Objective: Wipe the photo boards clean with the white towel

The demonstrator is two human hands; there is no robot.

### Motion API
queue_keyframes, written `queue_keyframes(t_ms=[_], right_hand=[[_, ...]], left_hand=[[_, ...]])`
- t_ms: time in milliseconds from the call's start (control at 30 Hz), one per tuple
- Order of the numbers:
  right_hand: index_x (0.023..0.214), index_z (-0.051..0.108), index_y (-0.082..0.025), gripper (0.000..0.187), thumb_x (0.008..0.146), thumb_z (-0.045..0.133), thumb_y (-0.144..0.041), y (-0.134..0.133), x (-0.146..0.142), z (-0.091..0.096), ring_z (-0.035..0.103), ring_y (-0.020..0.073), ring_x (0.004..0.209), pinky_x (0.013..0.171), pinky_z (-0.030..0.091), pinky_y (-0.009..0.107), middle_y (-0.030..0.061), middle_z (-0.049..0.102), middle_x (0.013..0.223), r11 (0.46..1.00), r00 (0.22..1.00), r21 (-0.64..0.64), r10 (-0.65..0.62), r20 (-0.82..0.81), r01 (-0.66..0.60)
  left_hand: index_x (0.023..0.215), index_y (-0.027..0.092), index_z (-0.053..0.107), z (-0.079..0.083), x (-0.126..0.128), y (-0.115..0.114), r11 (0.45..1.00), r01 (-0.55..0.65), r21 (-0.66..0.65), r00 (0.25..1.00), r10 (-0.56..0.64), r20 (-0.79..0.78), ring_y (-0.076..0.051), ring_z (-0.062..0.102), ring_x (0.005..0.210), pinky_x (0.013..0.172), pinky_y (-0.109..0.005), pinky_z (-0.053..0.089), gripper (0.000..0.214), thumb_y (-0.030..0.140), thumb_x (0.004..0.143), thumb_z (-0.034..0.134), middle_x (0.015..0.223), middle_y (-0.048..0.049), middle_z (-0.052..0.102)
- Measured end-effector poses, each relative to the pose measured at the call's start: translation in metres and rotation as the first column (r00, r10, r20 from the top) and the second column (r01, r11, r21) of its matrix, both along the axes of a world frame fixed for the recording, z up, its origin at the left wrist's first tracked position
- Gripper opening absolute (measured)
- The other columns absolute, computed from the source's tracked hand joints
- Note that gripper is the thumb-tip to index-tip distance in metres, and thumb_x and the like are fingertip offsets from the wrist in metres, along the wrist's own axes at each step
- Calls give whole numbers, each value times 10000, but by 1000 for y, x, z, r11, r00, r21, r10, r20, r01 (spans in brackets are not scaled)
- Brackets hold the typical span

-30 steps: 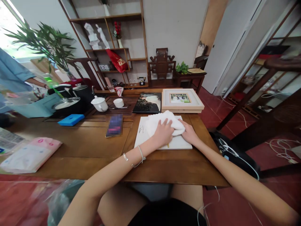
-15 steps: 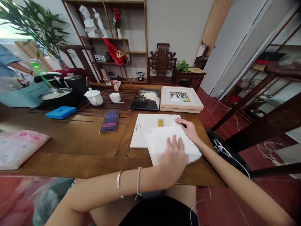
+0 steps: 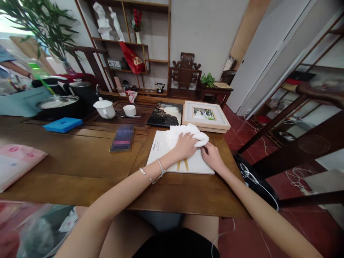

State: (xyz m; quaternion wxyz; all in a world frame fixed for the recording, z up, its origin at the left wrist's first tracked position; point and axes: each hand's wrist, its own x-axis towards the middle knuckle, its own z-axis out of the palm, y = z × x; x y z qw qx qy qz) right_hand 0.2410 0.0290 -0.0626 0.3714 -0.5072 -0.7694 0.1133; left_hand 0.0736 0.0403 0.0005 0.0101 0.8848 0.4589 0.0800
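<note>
A white towel [image 3: 174, 133] lies bunched over the upper part of a flat white panel [image 3: 197, 166] on the table. My left hand [image 3: 185, 145] is on top of the towel, its fingers curved over the cloth. Closed at the panel's right edge, my right hand [image 3: 213, 156] has its fingertips close under the towel's fold. Two gold-coloured strips [image 3: 182, 165] show on the panel below my left hand, their upper ends hidden. Small dark print runs along the panel's left side.
Behind the panel are a dark picture panel [image 3: 165, 114] and a pale photo frame [image 3: 205, 114]. To the left lie a phone with a blurred screen [image 3: 123, 138], a blue sponge-like block [image 3: 63, 124], a white cup [image 3: 129, 110] and a teapot [image 3: 104, 108]. A person's arm [image 3: 16, 68] shows far left.
The towel has moved up the panel and bunched, uncovering its lower part. My left hand has gone forward with it. My right hand has slid from the top corner down the right edge.
</note>
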Motion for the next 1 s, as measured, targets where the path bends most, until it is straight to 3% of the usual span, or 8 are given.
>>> queue_keyframes(t_ms=[200, 333, 433, 533, 633, 833, 900, 1000], right_hand=[[940, 617, -179, 246, 852, 387, -183, -3, -1, 2, 610, 274, 925, 842, 472, 405, 134, 639, 1003, 999, 997, -11, 34, 63, -34], [996, 615, -174, 260, 858, 396, -198, -3, 0, 4, 607, 275, 1003, 897, 465, 418, 137, 645, 1067, 999, 997, -13, 40, 61, -40], [1021, 628, -164, 281, 864, 400, -210, -1, 1, 4, 603, 278, 1067, 943, 459, 434, 145, 650, 1129, 999, 997, -5, 42, 67, -41], [1069, 641, -154, 318, 851, 413, -195, 0, 2, 1, 565, 286, 1179, 1017, 428, 455, 155, 630, 1223, 999, 997, -10, 43, 64, -42], [1134, 646, -168, 352, 851, 439, -202, 2, 4, -2, 527, 277, 1249, 1081, 388, 455, 139, 610, 1285, 999, 999, -24, 45, 27, -44], [1164, 649, -192, 340, 908, 442, -278, 3, 8, -5, 522, 268, 1261, 1093, 383, 475, 125, 604, 1309, 997, 998, -38, 63, 2, -63], [1168, 649, -194, 340, 907, 447, -275, 4, 9, -5, 526, 264, 1257, 1092, 386, 473, 123, 605, 1309, 997, 998, -32, 69, -2, -69], [1159, 654, -199, 351, 877, 448, -237, 6, 11, -5, 550, 258, 1232, 1080, 401, 460, 120, 616, 1295, 996, 997, -28, 81, 2, -81]], left_hand=[[1144, 168, 637, 25, 24, 20, 996, 15, -85, 1000, -15, 0, -242, 624, 1049, 832, -339, 507, 307, 223, 925, 429, 1148, -111, 671], [1099, 142, 659, 33, 26, 19, 995, -32, -91, 998, 27, -53, -253, 635, 1026, 824, -349, 507, 272, 208, 912, 473, 1103, -129, 685], [1080, 91, 670, 25, 15, 2, 994, -105, -28, 990, 102, -103, -327, 578, 1133, 953, -480, 433, 268, 134, 909, 468, 1102, -187, 672], [1104, 109, 679, 12, -1, -23, 992, -116, 38, 977, 121, -175, -390, 455, 1279, 1027, -593, 332, 296, 81, 896, 470, 1278, -203, 593], [1080, 168, 713, 4, -10, -57, 996, -40, 74, 959, 59, -278, -418, 350, 1364, 1034, -617, 334, 295, 109, 899, 488, 1455, -151, 456], [1043, 200, 743, 6, -6, -135, 975, 206, 81, 937, -173, -302, -461, 453, 1285, 966, -609, 429, 251, 245, 872, 565, 1413, -161, 505], [1049, 205, 739, 6, -6, -139, 970, 229, 80, 944, -202, -262, -458, 437, 1299, 964, -602, 433, 254, 269, 872, 569, 1432, -164, 482], [1072, 182, 723, 1, -11, -115, 981, 174, 91, 971, -155, -184, -431, 408, 1330, 995, -583, 413, 267, 241, 894, 533, 1459, -169, 445]])
